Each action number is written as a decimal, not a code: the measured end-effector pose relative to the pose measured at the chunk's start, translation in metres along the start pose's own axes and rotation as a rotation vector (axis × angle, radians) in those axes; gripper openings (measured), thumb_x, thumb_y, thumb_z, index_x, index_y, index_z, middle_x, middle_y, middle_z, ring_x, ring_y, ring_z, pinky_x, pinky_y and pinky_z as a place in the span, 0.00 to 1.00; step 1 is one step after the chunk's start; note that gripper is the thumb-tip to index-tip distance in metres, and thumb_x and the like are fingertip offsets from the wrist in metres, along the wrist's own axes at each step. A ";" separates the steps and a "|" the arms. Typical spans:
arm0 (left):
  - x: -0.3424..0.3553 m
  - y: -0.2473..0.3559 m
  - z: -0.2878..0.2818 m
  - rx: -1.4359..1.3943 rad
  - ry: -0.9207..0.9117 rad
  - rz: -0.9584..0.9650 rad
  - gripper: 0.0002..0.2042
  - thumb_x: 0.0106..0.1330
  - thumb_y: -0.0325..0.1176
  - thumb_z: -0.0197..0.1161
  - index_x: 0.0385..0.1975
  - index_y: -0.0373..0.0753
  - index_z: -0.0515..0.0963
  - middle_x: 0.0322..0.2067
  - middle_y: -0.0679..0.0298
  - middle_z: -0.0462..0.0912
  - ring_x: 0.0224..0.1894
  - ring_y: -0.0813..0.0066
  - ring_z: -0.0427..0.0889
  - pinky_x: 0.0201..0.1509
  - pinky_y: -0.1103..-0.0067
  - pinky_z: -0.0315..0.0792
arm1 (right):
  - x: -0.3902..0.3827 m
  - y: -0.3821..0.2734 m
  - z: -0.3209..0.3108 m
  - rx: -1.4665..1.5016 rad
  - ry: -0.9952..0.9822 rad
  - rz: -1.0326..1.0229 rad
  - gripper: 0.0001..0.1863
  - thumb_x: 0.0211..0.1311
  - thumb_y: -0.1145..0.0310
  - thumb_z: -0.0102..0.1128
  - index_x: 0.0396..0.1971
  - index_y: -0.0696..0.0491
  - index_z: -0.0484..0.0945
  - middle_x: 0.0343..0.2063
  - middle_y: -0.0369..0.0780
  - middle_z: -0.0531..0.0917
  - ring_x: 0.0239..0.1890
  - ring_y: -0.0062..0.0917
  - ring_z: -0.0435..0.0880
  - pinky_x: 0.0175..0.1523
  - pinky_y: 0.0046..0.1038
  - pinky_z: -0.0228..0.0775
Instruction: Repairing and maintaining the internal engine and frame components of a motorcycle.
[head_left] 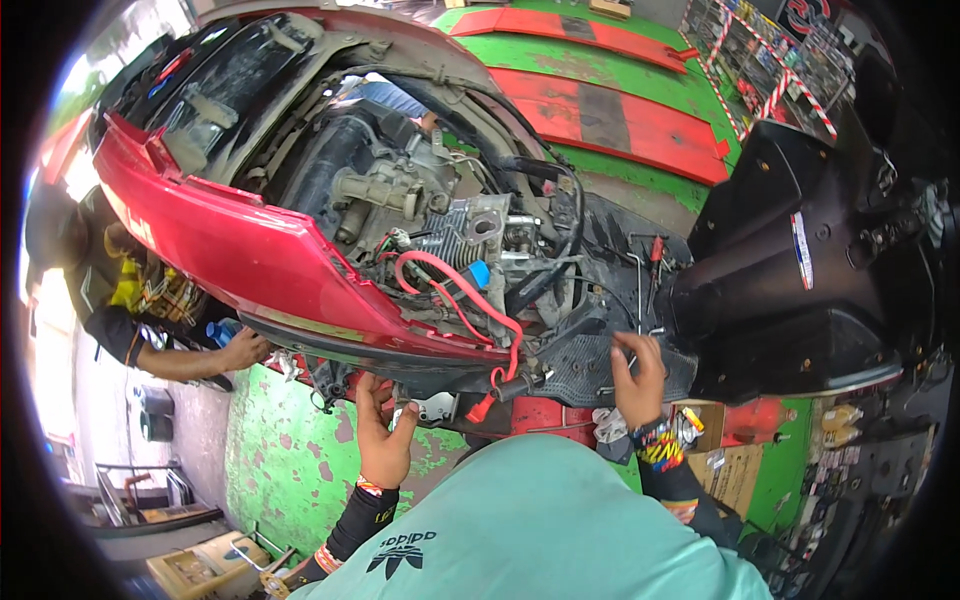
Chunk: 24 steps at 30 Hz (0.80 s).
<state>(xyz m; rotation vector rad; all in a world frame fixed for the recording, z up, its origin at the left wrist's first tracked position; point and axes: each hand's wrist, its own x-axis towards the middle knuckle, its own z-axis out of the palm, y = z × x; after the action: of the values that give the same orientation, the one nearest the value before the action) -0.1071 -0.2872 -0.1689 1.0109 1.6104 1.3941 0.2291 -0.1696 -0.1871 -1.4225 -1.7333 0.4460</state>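
Note:
A scooter with a red side panel (pixel 230 230) lies across the view, its engine (pixel 460 230) exposed. My left hand (pixel 385 445) is at the lower edge of the panel. Its fingers point up and its thumb stands apart; I see nothing held. My right hand (pixel 640 385) is over the black ridged footboard (pixel 585 362), fingers loosely bent and apart, with nothing visible in them. Just beyond its fingertips lies a thin metal rod tool (pixel 640 285), beside a red-handled screwdriver (pixel 656 250). A thick red cable (pixel 475 292) loops out of the engine bay between my hands, ending in a red connector (pixel 481 408).
At the left, another person's hand (pixel 245 348) is beside the panel's underside. A black front fairing (pixel 770 270) stands at the right. Red ramps (pixel 610 115) lie on the green floor behind. Cardboard (pixel 728 475) lies near my right forearm.

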 end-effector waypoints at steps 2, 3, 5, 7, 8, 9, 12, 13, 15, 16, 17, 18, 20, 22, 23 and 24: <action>0.000 0.000 0.000 0.006 -0.001 0.004 0.33 0.64 0.22 0.60 0.69 0.33 0.55 0.62 0.55 0.67 0.59 0.68 0.70 0.64 0.74 0.64 | 0.023 0.002 0.014 0.216 -0.098 0.068 0.09 0.66 0.72 0.59 0.43 0.59 0.80 0.34 0.42 0.83 0.36 0.30 0.82 0.44 0.30 0.73; -0.001 0.000 0.001 -0.036 -0.005 0.038 0.34 0.64 0.23 0.62 0.69 0.34 0.55 0.62 0.54 0.67 0.59 0.66 0.70 0.65 0.72 0.64 | 0.038 0.003 0.026 0.318 -0.171 0.150 0.11 0.68 0.69 0.57 0.42 0.60 0.81 0.34 0.41 0.83 0.33 0.27 0.82 0.41 0.28 0.73; -0.001 0.002 0.001 0.015 0.005 0.026 0.34 0.64 0.23 0.61 0.69 0.33 0.54 0.61 0.54 0.68 0.58 0.67 0.71 0.63 0.73 0.66 | 0.068 0.004 0.049 0.514 -0.302 0.293 0.14 0.73 0.65 0.52 0.43 0.61 0.80 0.33 0.39 0.83 0.29 0.23 0.82 0.35 0.26 0.74; -0.001 0.004 0.002 0.050 0.008 0.042 0.33 0.64 0.22 0.61 0.69 0.32 0.54 0.60 0.54 0.69 0.58 0.68 0.71 0.61 0.74 0.67 | 0.094 0.005 0.075 0.668 -0.405 0.472 0.16 0.74 0.64 0.49 0.45 0.61 0.78 0.31 0.39 0.82 0.26 0.21 0.81 0.28 0.26 0.74; -0.003 0.005 0.003 0.010 0.018 0.038 0.33 0.65 0.22 0.60 0.69 0.32 0.54 0.60 0.54 0.69 0.57 0.69 0.72 0.59 0.75 0.69 | 0.105 0.005 0.087 0.748 -0.428 0.544 0.15 0.73 0.64 0.48 0.45 0.61 0.77 0.30 0.38 0.81 0.24 0.21 0.80 0.25 0.26 0.73; -0.004 0.005 0.004 -0.039 0.014 0.056 0.33 0.65 0.22 0.59 0.69 0.32 0.54 0.59 0.53 0.69 0.55 0.70 0.73 0.57 0.77 0.70 | 0.113 0.006 0.095 0.743 -0.426 0.574 0.15 0.73 0.64 0.48 0.45 0.61 0.77 0.30 0.38 0.81 0.24 0.21 0.80 0.25 0.26 0.73; -0.006 0.005 0.006 -0.048 0.057 0.052 0.32 0.66 0.21 0.58 0.69 0.32 0.54 0.58 0.54 0.70 0.53 0.72 0.74 0.54 0.78 0.72 | 0.125 0.011 0.116 0.832 -0.604 0.773 0.14 0.71 0.63 0.51 0.43 0.59 0.76 0.28 0.38 0.79 0.21 0.21 0.77 0.19 0.28 0.71; -0.007 0.004 0.006 -0.088 0.060 0.063 0.32 0.66 0.22 0.59 0.69 0.32 0.53 0.59 0.54 0.69 0.52 0.72 0.74 0.54 0.77 0.72 | 0.125 0.012 0.122 0.819 -0.584 0.783 0.13 0.69 0.63 0.52 0.41 0.58 0.76 0.27 0.37 0.78 0.20 0.21 0.75 0.19 0.27 0.70; -0.006 0.002 0.007 -0.047 0.092 0.062 0.32 0.66 0.21 0.58 0.70 0.33 0.54 0.57 0.56 0.68 0.52 0.72 0.73 0.59 0.77 0.69 | 0.125 0.015 0.129 0.806 -0.564 0.790 0.12 0.68 0.62 0.54 0.38 0.57 0.76 0.26 0.36 0.77 0.19 0.20 0.73 0.18 0.27 0.68; -0.006 0.002 0.007 -0.061 0.105 0.072 0.32 0.66 0.21 0.58 0.70 0.33 0.54 0.57 0.56 0.68 0.52 0.72 0.74 0.58 0.77 0.69 | 0.124 0.016 0.131 0.836 -0.551 0.780 0.12 0.68 0.62 0.54 0.36 0.57 0.75 0.25 0.36 0.75 0.18 0.20 0.72 0.18 0.27 0.66; -0.006 0.001 0.007 -0.084 0.109 0.085 0.32 0.66 0.21 0.58 0.70 0.33 0.54 0.57 0.57 0.67 0.51 0.72 0.74 0.58 0.77 0.70 | 0.123 0.017 0.133 0.837 -0.509 0.781 0.11 0.68 0.62 0.54 0.35 0.56 0.75 0.24 0.35 0.74 0.18 0.19 0.70 0.17 0.26 0.63; -0.006 0.001 0.007 -0.077 0.123 0.084 0.32 0.66 0.21 0.58 0.70 0.33 0.54 0.57 0.57 0.67 0.51 0.72 0.74 0.58 0.77 0.70 | 0.121 0.018 0.134 0.905 -0.486 0.798 0.11 0.68 0.63 0.54 0.31 0.55 0.74 0.22 0.33 0.70 0.18 0.18 0.68 0.18 0.25 0.59; -0.006 0.001 0.007 -0.079 0.110 0.086 0.32 0.65 0.20 0.58 0.70 0.33 0.54 0.57 0.57 0.67 0.51 0.72 0.74 0.56 0.77 0.71 | 0.119 0.019 0.135 0.920 -0.502 0.793 0.11 0.68 0.63 0.54 0.30 0.54 0.74 0.22 0.32 0.70 0.18 0.18 0.67 0.18 0.25 0.59; -0.006 0.003 0.007 -0.083 0.117 0.055 0.32 0.65 0.20 0.58 0.70 0.33 0.54 0.57 0.57 0.67 0.51 0.72 0.74 0.56 0.77 0.71 | 0.117 0.019 0.135 0.919 -0.478 0.757 0.10 0.69 0.63 0.54 0.30 0.53 0.74 0.22 0.31 0.68 0.19 0.17 0.66 0.19 0.24 0.59; -0.006 0.004 0.007 -0.109 0.088 0.057 0.33 0.65 0.20 0.58 0.70 0.33 0.54 0.57 0.56 0.67 0.51 0.72 0.74 0.56 0.77 0.71 | 0.117 0.019 0.135 0.921 -0.514 0.771 0.10 0.69 0.63 0.54 0.30 0.53 0.74 0.22 0.31 0.68 0.19 0.17 0.66 0.19 0.24 0.59; -0.006 0.006 0.007 -0.099 0.107 0.030 0.33 0.65 0.20 0.58 0.70 0.33 0.54 0.57 0.56 0.67 0.51 0.72 0.74 0.56 0.77 0.71 | 0.116 0.018 0.135 0.930 -0.497 0.779 0.10 0.69 0.63 0.54 0.30 0.53 0.74 0.22 0.31 0.68 0.19 0.17 0.66 0.19 0.24 0.59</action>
<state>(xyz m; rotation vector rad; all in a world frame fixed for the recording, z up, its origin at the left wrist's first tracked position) -0.0980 -0.2898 -0.1639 0.9196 1.5917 1.5551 0.1343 -0.0259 -0.2371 -1.2386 -0.9347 1.8649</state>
